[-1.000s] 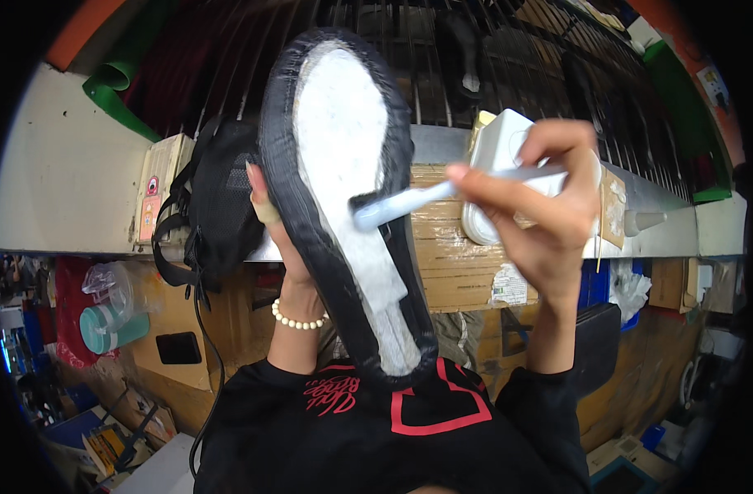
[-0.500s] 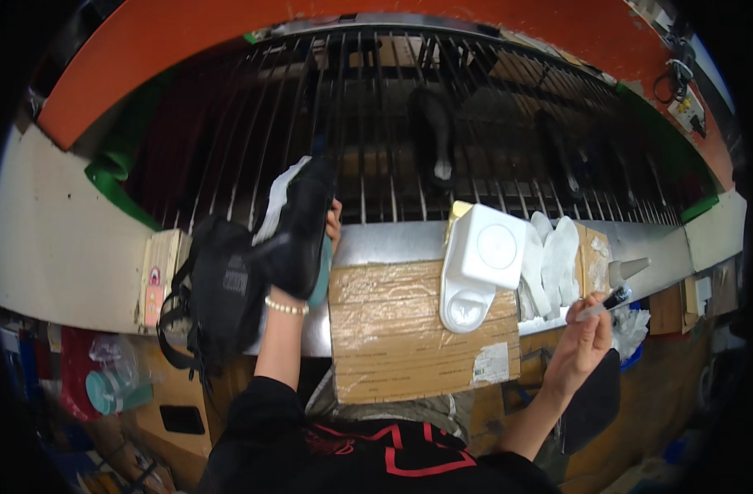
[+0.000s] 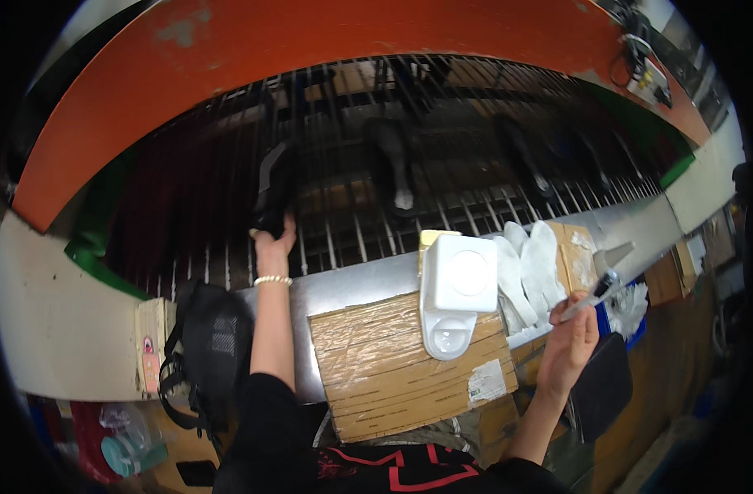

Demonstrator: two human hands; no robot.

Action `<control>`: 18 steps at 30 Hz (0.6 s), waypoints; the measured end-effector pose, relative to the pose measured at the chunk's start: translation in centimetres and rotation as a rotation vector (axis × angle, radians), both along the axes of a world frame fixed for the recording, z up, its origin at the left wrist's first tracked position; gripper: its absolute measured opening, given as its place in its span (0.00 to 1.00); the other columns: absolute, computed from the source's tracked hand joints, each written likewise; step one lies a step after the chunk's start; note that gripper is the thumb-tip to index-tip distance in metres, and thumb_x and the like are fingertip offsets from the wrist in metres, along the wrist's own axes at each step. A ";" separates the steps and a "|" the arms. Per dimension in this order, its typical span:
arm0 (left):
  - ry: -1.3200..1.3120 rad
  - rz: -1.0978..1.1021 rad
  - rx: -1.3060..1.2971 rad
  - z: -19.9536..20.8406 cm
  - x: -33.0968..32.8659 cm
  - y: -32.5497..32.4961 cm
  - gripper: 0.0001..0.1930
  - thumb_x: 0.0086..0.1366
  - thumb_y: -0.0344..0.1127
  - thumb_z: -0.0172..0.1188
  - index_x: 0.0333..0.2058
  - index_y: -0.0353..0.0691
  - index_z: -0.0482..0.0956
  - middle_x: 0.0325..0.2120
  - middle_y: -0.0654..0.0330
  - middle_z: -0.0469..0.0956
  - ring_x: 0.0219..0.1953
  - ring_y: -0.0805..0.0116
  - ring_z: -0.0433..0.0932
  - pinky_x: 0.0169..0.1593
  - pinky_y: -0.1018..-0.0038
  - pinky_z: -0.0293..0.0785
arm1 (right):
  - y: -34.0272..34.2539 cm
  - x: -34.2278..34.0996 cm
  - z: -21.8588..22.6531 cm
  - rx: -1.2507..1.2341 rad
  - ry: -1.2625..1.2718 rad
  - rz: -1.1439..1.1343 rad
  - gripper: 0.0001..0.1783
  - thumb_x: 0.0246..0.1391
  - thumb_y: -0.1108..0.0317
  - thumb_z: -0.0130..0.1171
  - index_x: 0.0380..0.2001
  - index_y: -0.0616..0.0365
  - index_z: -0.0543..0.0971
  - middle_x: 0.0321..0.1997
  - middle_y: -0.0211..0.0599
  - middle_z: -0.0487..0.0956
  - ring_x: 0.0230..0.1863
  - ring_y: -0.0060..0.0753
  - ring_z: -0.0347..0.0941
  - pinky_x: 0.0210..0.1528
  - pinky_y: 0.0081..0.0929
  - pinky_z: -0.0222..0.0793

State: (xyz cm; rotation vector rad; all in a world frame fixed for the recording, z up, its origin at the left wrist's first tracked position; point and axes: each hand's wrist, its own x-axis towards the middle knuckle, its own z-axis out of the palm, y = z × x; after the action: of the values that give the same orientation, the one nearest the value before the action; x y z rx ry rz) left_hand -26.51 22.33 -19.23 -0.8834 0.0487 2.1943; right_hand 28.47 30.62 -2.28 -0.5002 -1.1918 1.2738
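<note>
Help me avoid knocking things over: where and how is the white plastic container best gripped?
Probably best from above and slightly left, gripping the white plastic container across the left and right sides of its boxy upper part: these look flat and roughly parallel, while its near end is rounded. White insole-shaped pieces lie close on its right.
</note>
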 end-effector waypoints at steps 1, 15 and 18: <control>0.133 0.014 -0.038 1.0 0.4 0.0 0.49 0.65 0.74 0.45 0.59 0.25 0.67 0.54 0.35 0.73 0.57 0.38 0.74 0.58 0.54 0.80 | 0.2 -0.4 -0.1 0.007 -0.016 -0.039 0.15 0.68 0.66 0.54 0.48 0.68 0.79 0.41 0.35 0.78 0.37 0.24 0.64 0.45 0.25 0.60; 2.336 -0.564 -1.499 9.5 13.3 19.7 0.43 0.60 0.45 0.68 0.70 0.37 0.58 0.63 0.50 0.70 0.62 0.57 0.70 0.64 0.68 0.65 | 0.7 1.5 -1.2 -0.157 -0.147 -0.183 0.21 0.71 0.61 0.50 0.39 0.70 0.83 0.28 0.27 0.69 0.26 0.15 0.57 0.32 0.18 0.54; 2.357 -0.684 -1.848 5.5 14.2 22.0 0.34 0.60 0.42 0.67 0.62 0.35 0.68 0.56 0.54 0.75 0.56 0.62 0.74 0.59 0.70 0.69 | 1.2 3.7 -1.1 -0.184 -0.221 -0.239 0.23 0.72 0.57 0.49 0.40 0.71 0.81 0.27 0.26 0.70 0.26 0.16 0.58 0.33 0.19 0.55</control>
State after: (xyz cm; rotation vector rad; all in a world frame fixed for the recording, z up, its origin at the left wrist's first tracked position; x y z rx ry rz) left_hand -12.29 44.29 -13.73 1.3452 2.8090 0.6327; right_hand 32.20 31.82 -3.35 -0.9110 -1.1606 1.1471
